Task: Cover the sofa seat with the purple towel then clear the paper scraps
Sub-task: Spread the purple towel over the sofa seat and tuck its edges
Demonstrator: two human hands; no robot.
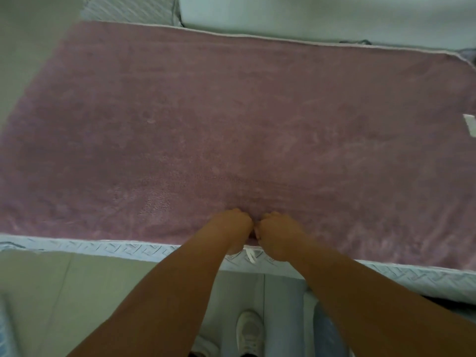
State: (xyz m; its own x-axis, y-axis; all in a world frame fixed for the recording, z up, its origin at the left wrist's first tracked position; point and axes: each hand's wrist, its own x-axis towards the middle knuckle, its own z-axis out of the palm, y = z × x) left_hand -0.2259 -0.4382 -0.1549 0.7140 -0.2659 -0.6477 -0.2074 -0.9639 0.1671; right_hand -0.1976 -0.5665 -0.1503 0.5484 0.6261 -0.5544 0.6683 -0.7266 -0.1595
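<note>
**Two hands at the near hem: seating the towel on the sofa seat**

Both hands meet at the 6 o'clock edge of the purple towel (pixel 231 119), which lies spread flat across the sofa seat (pixel 108 249). The seat shows only as a pale patterned strip along the near border. The left hand (pixel 233 229) and the right hand (pixel 279 234) sit knuckle to knuckle, fingers curled under. They appear to pinch the towel's near hem, though the fingertips are hidden beneath the hands. A small white loop (pixel 250 255) hangs from the hem just below them.

The cloth puckers slightly towards 12 o'clock of the knuckles, so the pull seems concentrated at the centre. For a clean finish, the hem would best be drawn towards 6 o'clock evenly. The hands could then slide apart towards 9 and 3 o'clock to carry the tension out to the corners. The far white-edged hem at 12 o'clock already lies against the back cushion (pixel 309 14), so a hard tug risks dragging it off.

A white scrap or label (pixel 469 128) sits at 3 o'clock. No other paper scraps can be made out.
</note>
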